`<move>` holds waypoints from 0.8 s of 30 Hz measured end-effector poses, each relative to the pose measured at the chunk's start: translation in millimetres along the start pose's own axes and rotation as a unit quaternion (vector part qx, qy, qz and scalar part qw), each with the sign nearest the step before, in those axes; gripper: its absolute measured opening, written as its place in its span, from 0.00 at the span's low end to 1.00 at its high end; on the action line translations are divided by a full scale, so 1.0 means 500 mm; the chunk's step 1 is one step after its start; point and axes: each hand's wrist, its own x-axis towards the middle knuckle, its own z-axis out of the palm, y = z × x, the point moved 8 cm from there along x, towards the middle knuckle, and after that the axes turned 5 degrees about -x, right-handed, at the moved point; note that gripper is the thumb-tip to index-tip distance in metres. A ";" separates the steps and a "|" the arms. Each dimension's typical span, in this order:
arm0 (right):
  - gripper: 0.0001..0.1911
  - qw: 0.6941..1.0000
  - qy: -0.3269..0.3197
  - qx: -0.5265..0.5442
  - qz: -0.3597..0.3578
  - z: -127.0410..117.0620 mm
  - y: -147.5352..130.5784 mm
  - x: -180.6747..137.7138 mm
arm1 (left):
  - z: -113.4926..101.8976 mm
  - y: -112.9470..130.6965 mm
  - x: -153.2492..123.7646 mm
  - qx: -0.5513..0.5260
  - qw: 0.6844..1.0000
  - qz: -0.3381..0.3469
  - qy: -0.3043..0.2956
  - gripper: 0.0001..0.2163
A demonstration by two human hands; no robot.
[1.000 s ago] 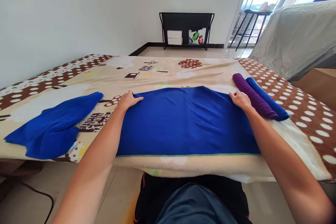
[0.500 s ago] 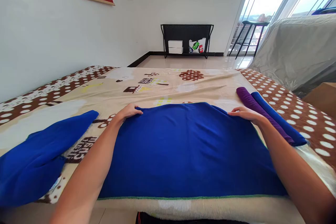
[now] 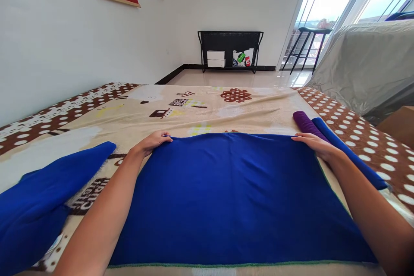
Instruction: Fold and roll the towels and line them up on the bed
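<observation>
blue towel (image 3: 233,198) flat, far corners at fingers (image 3: 159,136)

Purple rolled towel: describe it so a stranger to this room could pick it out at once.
On the patterned blanket, look right, near the brown dotted border. Just beyond the right hand two rolls lie side by side. The purple rolled towel is the inner one; the blue rolled towel lies outside it.

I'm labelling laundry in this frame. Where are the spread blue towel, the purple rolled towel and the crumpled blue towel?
spread blue towel (image 3: 233,194), head view, middle of its flat surface.
purple rolled towel (image 3: 305,123), head view, far end of roll.
crumpled blue towel (image 3: 42,198), head view, middle of heap.
</observation>
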 end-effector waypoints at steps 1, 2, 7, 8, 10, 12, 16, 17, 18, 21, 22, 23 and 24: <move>0.24 1.000 0.005 0.012 -0.002 -0.001 0.001 -0.001 | 0.001 0.002 0.000 -0.016 1.000 0.007 -0.002 0.18; 0.24 1.000 0.003 0.023 -0.005 0.000 0.001 -0.002 | 0.001 0.003 0.001 -0.030 0.999 0.013 -0.004 0.18; 0.27 0.997 0.000 0.059 -0.052 -0.003 -0.020 -0.004 | -0.009 0.017 0.004 -0.083 0.995 0.050 -0.009 0.20; 0.28 0.996 0.008 0.065 -0.065 -0.008 -0.025 -0.002 | -0.011 0.022 0.003 -0.086 0.995 0.058 -0.011 0.20; 0.29 0.992 0.030 0.074 -0.093 -0.018 -0.035 0.005 | -0.013 0.032 0.000 -0.083 0.994 0.071 -0.019 0.20; 0.28 0.987 0.062 0.079 -0.122 -0.031 -0.038 0.013 | -0.015 0.043 -0.004 -0.070 0.994 0.085 -0.024 0.18; 0.23 0.979 0.131 0.052 -0.150 -0.044 -0.019 0.028 | -0.016 0.060 -0.012 -0.018 0.993 0.117 -0.016 0.15; 0.22 0.978 0.145 0.034 -0.146 -0.043 -0.009 0.032 | -0.016 0.061 -0.012 0.000 0.992 0.122 -0.013 0.15; 0.21 0.978 0.157 0.011 -0.139 -0.040 0.000 0.036 | -0.015 0.061 -0.011 0.019 0.992 0.125 -0.011 0.15; 0.21 0.971 0.199 -0.070 -0.113 -0.031 0.021 0.046 | -0.016 0.053 -0.001 0.074 0.990 0.121 -0.003 0.16; 0.21 0.966 0.216 -0.095 -0.106 -0.028 0.023 0.049 | -0.017 0.047 0.003 0.092 0.989 0.115 -0.002 0.16; 0.22 0.960 0.234 -0.116 -0.100 -0.027 0.023 0.052 | -0.017 0.039 0.007 0.111 0.988 0.108 -0.003 0.17; 0.23 0.954 0.250 -0.133 -0.094 -0.026 0.022 0.056 | -0.017 0.031 0.010 0.130 0.987 0.098 -0.005 0.17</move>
